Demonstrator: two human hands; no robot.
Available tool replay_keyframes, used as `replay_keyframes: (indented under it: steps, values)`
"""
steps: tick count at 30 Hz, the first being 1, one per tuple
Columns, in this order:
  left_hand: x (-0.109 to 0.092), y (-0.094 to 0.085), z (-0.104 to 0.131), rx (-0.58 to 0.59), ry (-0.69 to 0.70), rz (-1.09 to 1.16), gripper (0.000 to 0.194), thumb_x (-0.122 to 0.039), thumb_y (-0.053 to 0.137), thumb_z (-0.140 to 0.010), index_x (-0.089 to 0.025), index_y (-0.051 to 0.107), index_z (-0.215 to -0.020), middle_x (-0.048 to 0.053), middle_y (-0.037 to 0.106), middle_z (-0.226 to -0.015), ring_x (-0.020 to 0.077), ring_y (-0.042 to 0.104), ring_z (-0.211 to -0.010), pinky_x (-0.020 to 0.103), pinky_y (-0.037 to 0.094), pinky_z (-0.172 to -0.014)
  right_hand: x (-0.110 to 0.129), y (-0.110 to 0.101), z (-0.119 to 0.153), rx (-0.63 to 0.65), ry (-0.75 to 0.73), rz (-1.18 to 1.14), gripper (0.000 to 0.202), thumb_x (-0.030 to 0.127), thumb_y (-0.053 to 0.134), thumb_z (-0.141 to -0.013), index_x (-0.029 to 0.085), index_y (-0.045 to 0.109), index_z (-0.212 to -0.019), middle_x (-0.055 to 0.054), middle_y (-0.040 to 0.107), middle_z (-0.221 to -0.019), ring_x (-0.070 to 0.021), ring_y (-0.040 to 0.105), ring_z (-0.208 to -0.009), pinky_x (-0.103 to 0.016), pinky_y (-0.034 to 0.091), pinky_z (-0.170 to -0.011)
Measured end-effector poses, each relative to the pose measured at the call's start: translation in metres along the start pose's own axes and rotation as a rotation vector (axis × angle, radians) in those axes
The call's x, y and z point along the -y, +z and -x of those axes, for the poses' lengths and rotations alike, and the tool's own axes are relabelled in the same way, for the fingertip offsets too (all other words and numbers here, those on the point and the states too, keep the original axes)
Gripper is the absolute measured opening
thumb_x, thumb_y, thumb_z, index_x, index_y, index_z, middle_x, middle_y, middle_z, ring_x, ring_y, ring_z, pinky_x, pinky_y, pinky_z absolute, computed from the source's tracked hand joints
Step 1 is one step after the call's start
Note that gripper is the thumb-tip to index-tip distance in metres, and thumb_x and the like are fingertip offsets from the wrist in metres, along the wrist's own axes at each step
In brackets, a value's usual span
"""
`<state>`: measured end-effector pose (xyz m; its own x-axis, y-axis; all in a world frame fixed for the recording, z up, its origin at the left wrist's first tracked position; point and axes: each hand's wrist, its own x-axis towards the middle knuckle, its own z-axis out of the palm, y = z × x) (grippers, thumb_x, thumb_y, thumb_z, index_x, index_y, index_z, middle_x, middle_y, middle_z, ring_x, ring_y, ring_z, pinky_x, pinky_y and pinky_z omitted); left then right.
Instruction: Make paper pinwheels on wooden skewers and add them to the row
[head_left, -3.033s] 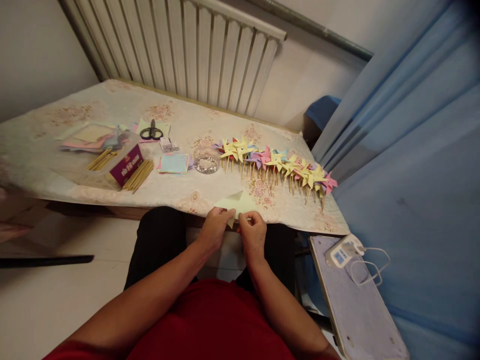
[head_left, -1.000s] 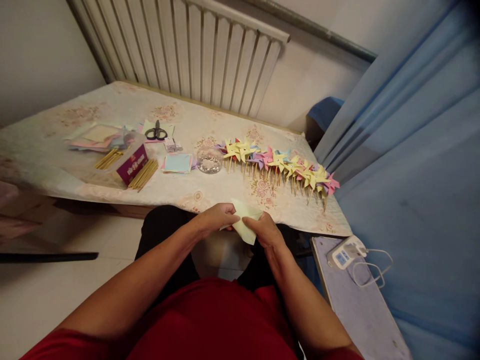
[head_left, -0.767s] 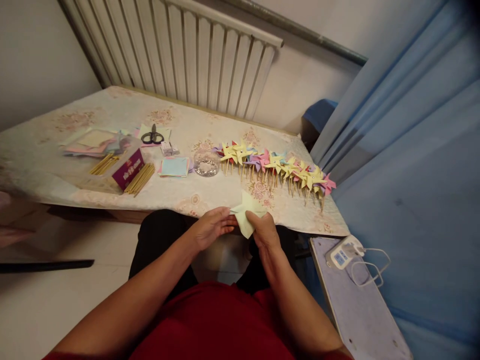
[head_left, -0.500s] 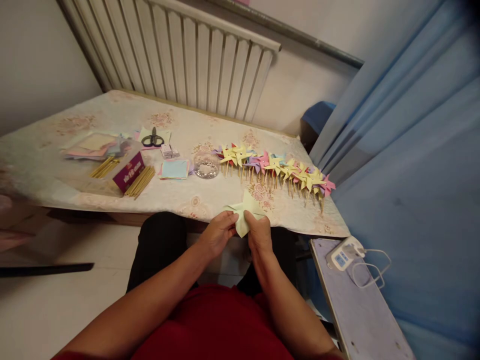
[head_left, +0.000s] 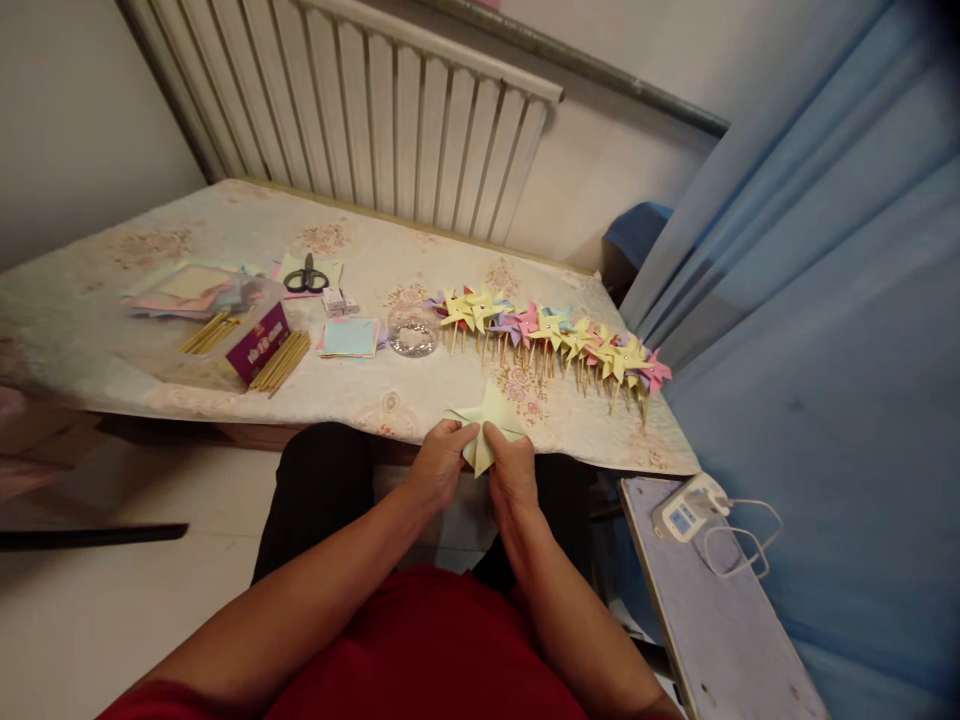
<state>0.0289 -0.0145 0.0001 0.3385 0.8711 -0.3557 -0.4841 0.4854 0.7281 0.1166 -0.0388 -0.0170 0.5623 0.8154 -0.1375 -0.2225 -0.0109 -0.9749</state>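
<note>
Between my two hands, over the near table edge, is a pale green paper pinwheel [head_left: 493, 408] with pointed blades and no stick visible on it. My left hand [head_left: 441, 462] pinches its left side, thumb on top. My right hand [head_left: 513, 468] grips the right side, its thumb pressed near the centre. Fingers beneath the paper are hidden. Beyond my hands stands a row of finished pinwheels [head_left: 551, 328] on sticks, in yellow, pink, purple and blue. A round clear container [head_left: 413, 338] of small shiny pieces sits to their left.
Square blue paper [head_left: 349, 338] tops a small stack. Black scissors [head_left: 306, 275] lie behind it. Thin sticks [head_left: 280, 364] lean by a clear box with a purple label [head_left: 259, 346]. A power strip [head_left: 686, 508] rests on the side bench [head_left: 720, 620]. Another person's blurred hand [head_left: 19, 478] shows far left.
My thumbs have moved closer together at the pinwheel's centre, and its lower point has shifted slightly left. The blurred hand at far left has moved a little.
</note>
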Motion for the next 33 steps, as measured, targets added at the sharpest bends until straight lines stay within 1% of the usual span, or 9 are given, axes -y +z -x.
replay_keyframes:
  steps: [6,10,12,14,16,19,21,26,33]
  values:
    - [0.0,-0.001,-0.002,0.02,0.01,-0.031,0.022,-0.029,0.075,-0.064,-0.016,0.06,-0.072,-0.002,0.064,-0.063,0.0121,0.057,-0.058,0.025,0.044,-0.06,0.0,0.0,0.001,0.032,-0.017,-0.087,0.041,0.037,0.071,-0.07,0.013,0.067,-0.102,-0.006,0.072,-0.094,-0.0202,0.067,-0.081,-0.031,0.053,-0.077]
    - [-0.002,-0.005,-0.004,0.039,0.028,-0.03,0.023,-0.03,0.075,-0.063,-0.015,0.063,-0.075,-0.001,0.066,-0.065,0.0143,0.06,-0.062,0.026,0.045,-0.063,-0.005,-0.013,0.003,0.042,-0.05,-0.06,0.036,0.045,0.063,-0.08,0.015,0.064,-0.099,-0.002,0.068,-0.08,-0.0149,0.06,-0.067,-0.027,0.049,-0.066]
    - [-0.004,-0.008,-0.005,0.041,0.036,-0.025,0.021,-0.03,0.074,-0.064,-0.016,0.063,-0.075,0.0,0.067,-0.067,0.0156,0.061,-0.064,0.026,0.045,-0.062,-0.009,-0.024,0.006,-0.048,-0.144,0.044,0.032,0.046,0.059,-0.083,0.016,0.063,-0.093,0.001,0.062,-0.071,-0.0128,0.055,-0.062,-0.025,0.046,-0.062]
    - [-0.006,-0.009,-0.005,0.042,0.039,-0.014,0.018,-0.029,0.072,-0.065,-0.016,0.063,-0.074,0.0,0.067,-0.068,0.016,0.062,-0.066,0.026,0.045,-0.063,-0.014,-0.035,0.012,-0.171,-0.278,0.171,0.028,0.042,0.061,-0.083,0.017,0.064,-0.094,0.002,0.059,-0.072,-0.0127,0.054,-0.064,-0.025,0.045,-0.063]
    - [-0.008,-0.01,-0.005,0.042,0.037,-0.01,0.014,-0.028,0.07,-0.066,-0.017,0.062,-0.071,0.0,0.067,-0.067,0.0158,0.062,-0.066,0.026,0.044,-0.062,-0.02,-0.044,0.02,-0.214,-0.448,0.311,0.023,0.036,0.062,-0.083,0.017,0.065,-0.096,-0.001,0.061,-0.077,-0.0141,0.056,-0.068,-0.028,0.046,-0.067]
    - [-0.008,-0.009,-0.003,0.045,0.032,-0.015,0.013,-0.027,0.069,-0.067,-0.018,0.061,-0.067,-0.001,0.065,-0.063,0.0145,0.059,-0.062,0.025,0.043,-0.06,-0.027,-0.05,0.028,-0.062,-0.696,0.482,0.016,0.029,0.059,-0.086,0.02,0.067,-0.096,-0.004,0.064,-0.081,-0.0166,0.058,-0.072,-0.031,0.049,-0.07]
    - [-0.008,-0.009,-0.001,0.049,0.026,-0.019,0.012,-0.027,0.068,-0.067,-0.018,0.06,-0.067,-0.002,0.063,-0.061,0.0135,0.057,-0.059,0.025,0.042,-0.06,-0.029,-0.05,0.029,0.045,-0.772,0.545,0.017,0.026,0.057,-0.087,0.021,0.068,-0.099,-0.005,0.066,-0.082,-0.0175,0.06,-0.073,-0.032,0.05,-0.07]
    - [-0.007,-0.01,0.002,0.027,0.011,-0.013,0.011,-0.025,0.068,-0.068,-0.018,0.06,-0.07,-0.002,0.061,-0.062,0.0113,0.054,-0.057,0.024,0.041,-0.059,-0.023,-0.04,0.029,0.133,-0.721,0.528,0.016,0.027,0.058,-0.088,0.022,0.07,-0.097,-0.004,0.067,-0.081,-0.0162,0.06,-0.07,-0.031,0.049,-0.066]
    - [-0.004,-0.013,0.003,0.074,0.039,-0.051,0.018,-0.03,0.072,-0.066,-0.018,0.058,-0.068,-0.003,0.059,-0.06,0.0118,0.053,-0.056,0.025,0.039,-0.056,-0.007,-0.024,0.035,0.151,-0.335,0.331,0.02,0.04,0.062,-0.085,0.021,0.069,-0.085,0.001,0.064,-0.067,-0.0131,0.054,-0.05,-0.027,0.044,-0.052]
